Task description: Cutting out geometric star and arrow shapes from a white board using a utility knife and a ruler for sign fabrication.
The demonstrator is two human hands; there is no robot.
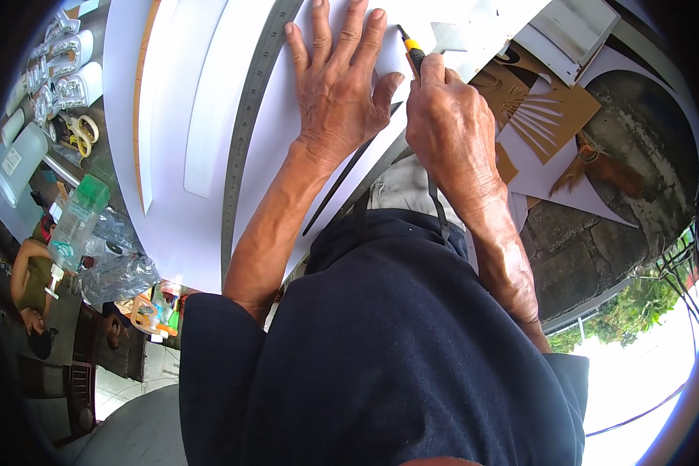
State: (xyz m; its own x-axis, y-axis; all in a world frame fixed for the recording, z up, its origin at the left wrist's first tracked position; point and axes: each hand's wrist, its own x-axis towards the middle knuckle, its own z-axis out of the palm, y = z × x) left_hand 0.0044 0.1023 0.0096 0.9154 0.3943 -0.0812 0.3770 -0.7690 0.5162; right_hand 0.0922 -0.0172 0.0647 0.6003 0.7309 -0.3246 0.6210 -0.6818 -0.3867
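Note:
A large white sheet (276, 144) lies in front of me. My left hand (342, 93) rests flat on it with fingers spread. In my right hand (450, 128) is a yellow-and-black cutter knife (413, 53). Its dark tip points at the white surface, just right of my left fingertips; whether it touches cannot be made out. Left of my left hand, a long metal ruler (246, 124) lies on the sheet, looking curved in this view. A thin dark strip (338, 190) runs diagonally below my left palm.
Scissors (79, 138), clear plastic bags (116, 276) and a green-ended clear bottle (81, 213) are at the left. Brown cut board (551, 116) and white offcuts (575, 194) lie right, beside a brown-bristled brush (598, 171). Another person's arm (25, 268) shows lower left.

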